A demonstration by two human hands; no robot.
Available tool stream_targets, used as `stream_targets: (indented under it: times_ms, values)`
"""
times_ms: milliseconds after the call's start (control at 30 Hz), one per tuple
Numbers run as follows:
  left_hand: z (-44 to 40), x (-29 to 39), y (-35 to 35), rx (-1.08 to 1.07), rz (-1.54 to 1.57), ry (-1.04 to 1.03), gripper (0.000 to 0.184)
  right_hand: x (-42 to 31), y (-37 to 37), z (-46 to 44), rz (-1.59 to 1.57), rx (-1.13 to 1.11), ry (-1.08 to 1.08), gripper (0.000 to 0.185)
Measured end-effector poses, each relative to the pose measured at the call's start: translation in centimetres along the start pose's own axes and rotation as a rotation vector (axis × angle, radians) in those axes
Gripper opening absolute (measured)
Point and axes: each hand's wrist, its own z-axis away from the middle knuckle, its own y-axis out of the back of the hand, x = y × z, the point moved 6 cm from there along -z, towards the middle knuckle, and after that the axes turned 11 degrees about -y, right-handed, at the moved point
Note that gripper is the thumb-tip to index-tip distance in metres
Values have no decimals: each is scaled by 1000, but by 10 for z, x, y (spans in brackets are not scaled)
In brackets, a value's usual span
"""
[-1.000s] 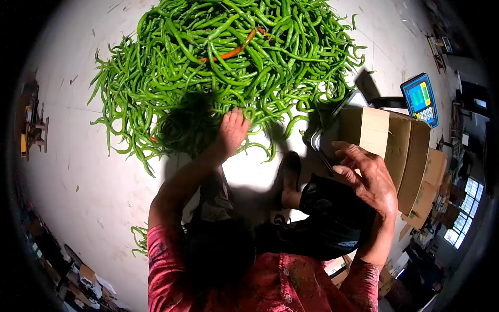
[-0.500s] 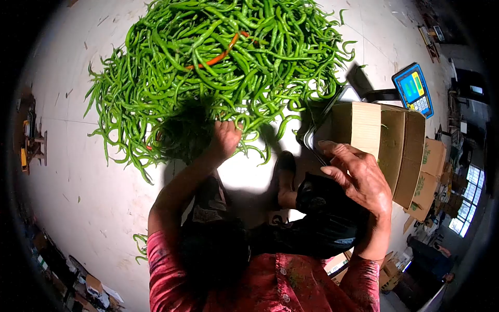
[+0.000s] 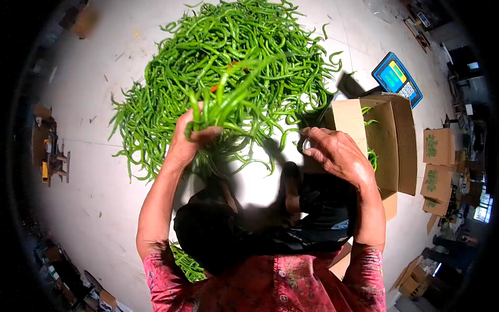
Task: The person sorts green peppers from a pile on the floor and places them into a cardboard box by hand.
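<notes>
A bunch of long green peppers (image 3: 226, 106), blurred by motion, is lifted in my left hand (image 3: 188, 136), its fingers round the lower ends. Beneath and beyond it spreads a big pile of green peppers (image 3: 260, 36) on the pale floor, with a red one (image 3: 214, 88) partly showing. My right hand (image 3: 335, 153) is raised beside the open cardboard box (image 3: 383, 145), fingers bent and thumb apart, with nothing seen between them. Inside the box some green peppers (image 3: 371, 156) show at its left side.
Behind the box stands a scale's blue display (image 3: 396, 79). Printed cartons (image 3: 437, 177) are stacked at the right. More peppers (image 3: 188, 264) lie near my left elbow. A wooden stool (image 3: 61, 161) is far left. At the lower right a person (image 3: 455, 252) is partly visible.
My left hand has come up off the pile with a bunch of peppers in it. The view has shifted, and peppers now show inside the box.
</notes>
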Motion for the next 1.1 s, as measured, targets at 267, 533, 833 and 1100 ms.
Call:
stream_targets:
  times_ms: [267, 533, 833, 1100]
  values:
    - [-12, 66, 3, 81, 550, 42, 47, 1, 3, -2, -143, 142, 144, 33]
    - [-2, 103, -23, 22, 465, 12, 52, -9, 22, 2, -651, 122, 111, 29]
    - [5, 135, -66, -12, 101, -130, 42, 4, 34, 1, -1233, 227, 62, 22]
    - [11, 109, -91, -29, -202, -219, 37, -3, 41, 0, -1261, 274, 126, 35]
